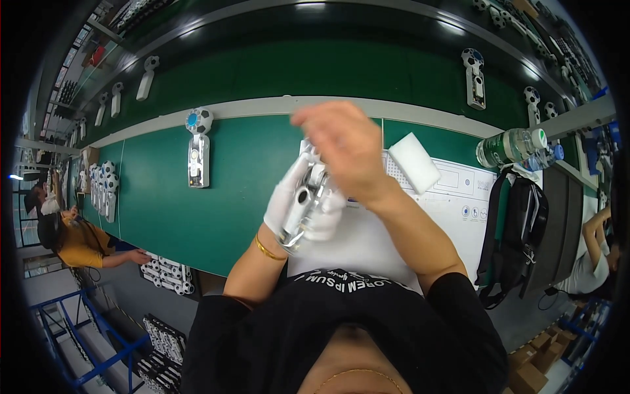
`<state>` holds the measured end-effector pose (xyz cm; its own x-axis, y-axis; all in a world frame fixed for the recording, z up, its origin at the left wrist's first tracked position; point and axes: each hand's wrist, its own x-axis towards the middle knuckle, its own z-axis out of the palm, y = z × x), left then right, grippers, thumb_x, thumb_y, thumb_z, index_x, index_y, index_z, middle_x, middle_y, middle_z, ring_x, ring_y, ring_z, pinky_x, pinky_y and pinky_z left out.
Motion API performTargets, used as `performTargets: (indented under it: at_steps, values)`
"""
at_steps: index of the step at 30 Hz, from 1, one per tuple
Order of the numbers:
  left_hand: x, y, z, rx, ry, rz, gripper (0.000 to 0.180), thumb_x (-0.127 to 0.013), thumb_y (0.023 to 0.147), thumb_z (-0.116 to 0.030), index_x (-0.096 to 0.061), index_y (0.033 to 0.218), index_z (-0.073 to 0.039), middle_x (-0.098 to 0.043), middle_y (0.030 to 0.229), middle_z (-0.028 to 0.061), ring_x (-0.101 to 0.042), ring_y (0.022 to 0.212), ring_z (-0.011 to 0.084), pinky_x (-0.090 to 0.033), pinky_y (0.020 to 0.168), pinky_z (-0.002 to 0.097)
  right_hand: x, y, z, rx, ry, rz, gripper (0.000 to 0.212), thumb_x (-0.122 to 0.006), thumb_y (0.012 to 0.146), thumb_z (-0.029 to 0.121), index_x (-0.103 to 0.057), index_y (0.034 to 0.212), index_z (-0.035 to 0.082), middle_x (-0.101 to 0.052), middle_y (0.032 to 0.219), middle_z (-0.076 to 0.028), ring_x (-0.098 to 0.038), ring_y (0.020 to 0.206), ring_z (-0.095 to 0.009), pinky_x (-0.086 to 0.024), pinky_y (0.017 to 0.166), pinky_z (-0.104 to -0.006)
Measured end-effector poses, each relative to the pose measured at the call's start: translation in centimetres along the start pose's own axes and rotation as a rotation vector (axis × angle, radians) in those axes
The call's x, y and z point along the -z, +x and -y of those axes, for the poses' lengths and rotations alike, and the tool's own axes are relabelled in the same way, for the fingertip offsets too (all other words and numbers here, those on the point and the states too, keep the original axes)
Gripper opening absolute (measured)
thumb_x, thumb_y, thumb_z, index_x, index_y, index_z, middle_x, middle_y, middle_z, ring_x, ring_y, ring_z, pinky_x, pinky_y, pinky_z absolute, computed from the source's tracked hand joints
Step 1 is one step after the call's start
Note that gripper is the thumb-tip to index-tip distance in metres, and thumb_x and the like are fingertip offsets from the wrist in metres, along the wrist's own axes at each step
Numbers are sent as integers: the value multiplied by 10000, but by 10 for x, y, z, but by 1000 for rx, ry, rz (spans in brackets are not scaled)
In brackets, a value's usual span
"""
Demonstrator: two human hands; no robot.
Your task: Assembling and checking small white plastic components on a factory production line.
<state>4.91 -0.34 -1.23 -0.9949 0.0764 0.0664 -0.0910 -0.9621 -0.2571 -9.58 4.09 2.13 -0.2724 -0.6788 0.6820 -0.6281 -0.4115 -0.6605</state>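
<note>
The handled item is a long, glossy white-and-silver device, located near the centre of the frame, above the wearer's black shirt. The left hand, in a white glove, is closed around its body, with glove fabric visible on both sides. The device's long axis runs from lower left to upper right, closer to upright than level in the frame; a dark round opening shows about midway along its face. The right hand, bare, enters from the right and lies across the upper end, its fingers directed to the upper left. It is the nearer hand to that end; the left is nearer the middle and lower end. Motion blur prevents confirming whether the right fingers grip, touch or merely pass over the device, and its top is concealed. A similar ball-topped unit lies apart on the green table, left of centre, its axis almost vertical. A white foam block lies right of the right hand.
</note>
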Motion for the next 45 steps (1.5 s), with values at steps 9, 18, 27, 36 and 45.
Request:
performTargets:
  at_steps: [9,18,27,36,45]
  values:
    - [-20,-10,3,148,636,-516,540,-448,952,-524,-575,1066,-13,-625,716,126,-605,468,215,-489,344,308,29,13,-33,-734,1011,561,311,-525,946,161,-594,1192,-16,-699,920,-155,-675,817,-189,-532,731,-266]
    - [-52,36,-29,175,1166,-459,406,-551,942,-390,-597,1007,8,-646,728,105,-603,493,146,-498,426,255,1,-39,-61,-961,1535,-174,294,-525,931,127,-560,1157,-58,-675,794,-170,-643,674,-183,-509,583,-251]
    - [-23,144,-190,-447,1962,-871,237,-641,844,-180,-586,994,-6,-647,916,110,-651,792,209,-534,722,328,-34,-67,-60,-635,307,82,234,-529,957,146,-628,1114,4,-633,725,-36,-551,655,-71,-441,585,-214]
    - [1,92,-148,-1132,2555,-968,525,-701,777,-224,-554,1227,5,-556,1250,219,-505,1199,352,-390,1029,421,-26,-58,-55,-743,281,122,218,-548,948,153,-659,1077,17,-627,712,-2,-515,628,-44,-419,574,-209]
    - [-41,-103,-135,-766,2492,-2124,554,-752,732,-275,-525,1161,-9,-617,1086,178,-589,1006,333,-481,889,408,-27,-59,-53,-726,234,148,226,-551,947,174,-667,1072,27,-629,711,-2,-518,628,-48,-419,576,-208]
